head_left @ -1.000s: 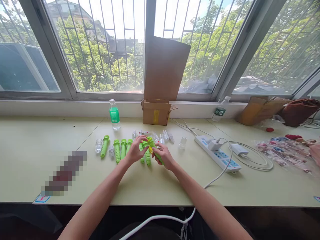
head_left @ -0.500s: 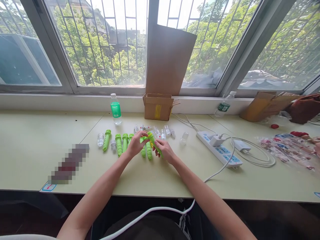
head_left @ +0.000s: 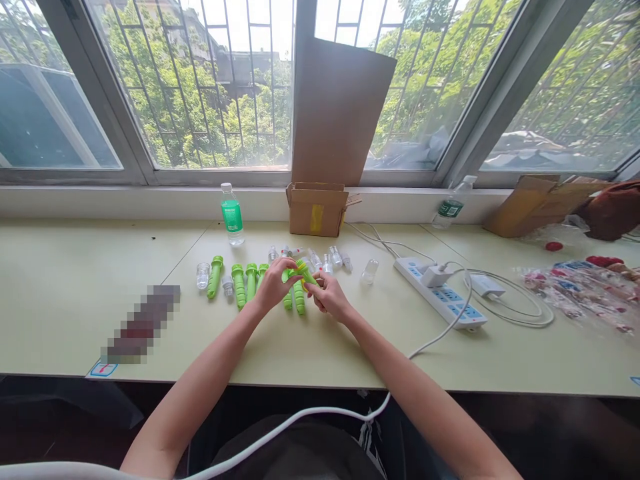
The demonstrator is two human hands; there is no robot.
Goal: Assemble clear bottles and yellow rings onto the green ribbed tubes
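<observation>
Between my two hands is a green plastic tube (head_left: 307,272) with a ringed end, tilted. My left hand (head_left: 275,285) is closed, its fingertips pinching the ringed end. My right hand (head_left: 329,296) is closed round the tube's lower part, which its fingers partly cover. Directly below lie green ribbed tubes (head_left: 299,301), some partly hidden behind my left hand. To the left are more green tubes (head_left: 239,287), one lying apart (head_left: 215,277) beside a clear plastic cup (head_left: 202,275). Several small clear plastic pieces (head_left: 335,257) lie behind my hands.
A water bottle (head_left: 232,217) and a small cardboard box (head_left: 315,212) stand at the back. On the right, a power strip (head_left: 440,293) has plugs and looped white cable. Bagged small items (head_left: 575,293) lie at far right. A white cable crosses the table's front edge.
My right hand has shifted its grip on the green tube, so less of the tube's lower end shows. My left hand stays at the ringed end. The view has tilted slightly.
</observation>
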